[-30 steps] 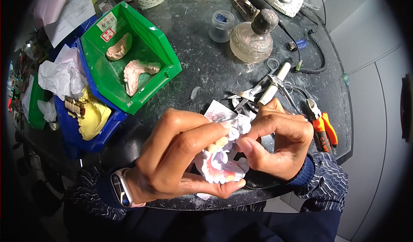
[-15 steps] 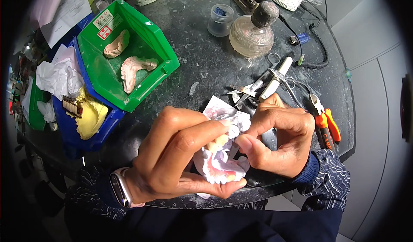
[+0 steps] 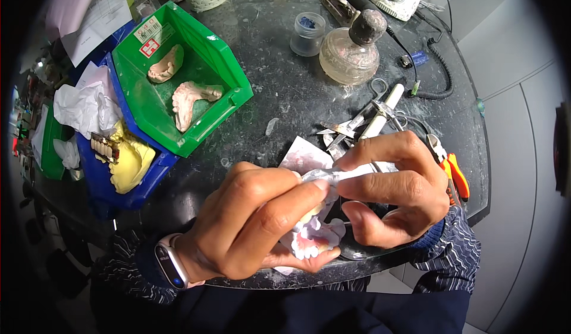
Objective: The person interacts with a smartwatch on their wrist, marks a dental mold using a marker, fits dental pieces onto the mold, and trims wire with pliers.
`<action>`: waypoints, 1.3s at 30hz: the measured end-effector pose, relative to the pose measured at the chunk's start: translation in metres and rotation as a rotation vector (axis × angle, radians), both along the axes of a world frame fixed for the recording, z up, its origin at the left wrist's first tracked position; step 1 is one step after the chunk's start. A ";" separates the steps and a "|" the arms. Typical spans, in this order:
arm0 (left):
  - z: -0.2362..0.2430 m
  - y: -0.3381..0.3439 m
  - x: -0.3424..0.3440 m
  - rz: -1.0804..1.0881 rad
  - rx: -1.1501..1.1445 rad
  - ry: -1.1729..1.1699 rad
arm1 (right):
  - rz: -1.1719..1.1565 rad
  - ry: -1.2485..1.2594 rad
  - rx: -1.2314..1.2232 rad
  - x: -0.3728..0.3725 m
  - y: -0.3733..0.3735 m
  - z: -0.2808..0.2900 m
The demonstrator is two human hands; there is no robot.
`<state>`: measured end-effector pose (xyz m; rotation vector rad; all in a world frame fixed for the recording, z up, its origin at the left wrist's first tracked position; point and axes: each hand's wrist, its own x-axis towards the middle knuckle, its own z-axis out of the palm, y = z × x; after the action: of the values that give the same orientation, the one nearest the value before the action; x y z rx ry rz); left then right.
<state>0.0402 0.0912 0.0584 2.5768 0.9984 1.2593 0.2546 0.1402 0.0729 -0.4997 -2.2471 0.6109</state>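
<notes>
Holding a white dental cast with pink gums (image 3: pixel 310 243) in the left hand (image 3: pixel 241 224), low in the middle, over the near edge of the desk (image 3: pixel 256 141). Curling the left fingers over the top and tucking the thumb underneath. Wearing a smart band (image 3: pixel 169 264) on the left wrist. At 2 o'clock from the cast, bending the right hand (image 3: pixel 404 194), with fingers spread and thumb apart from them. Maybe touching the top end of the cast with the first two right fingertips, or gripping something white between them; too hidden there to tell.

Just past the fingers, at 12 o'clock, a card with pink smears (image 3: pixel 304 154). A bit farther, between 12 and 1 o'clock, metal scissors (image 3: pixel 358 120) in a pile with a white-handled tool (image 3: pixel 391 98). At 2 o'clock, just past the right hand, pliers with orange handles (image 3: pixel 457 176).

At 9 o'clock, a blue bin (image 3: pixel 128 200) with a yellow dental cast (image 3: pixel 132 170) inside. At 11 o'clock, a green bin (image 3: pixel 229 96) with two pale pink dental casts (image 3: pixel 189 102) inside, apart from each other. Far off at 12 o'clock, a round glass bottle with a dark top (image 3: pixel 350 60), just beside a small clear tub (image 3: pixel 307 41).
</notes>
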 end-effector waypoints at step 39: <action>-0.002 -0.008 0.001 -0.017 0.070 -0.038 | -0.120 0.096 0.192 -0.008 -0.014 -0.001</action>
<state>0.0414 0.0834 0.0563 2.5962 0.9403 1.3567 0.2463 0.1258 0.0715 -0.4930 -2.1407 0.3459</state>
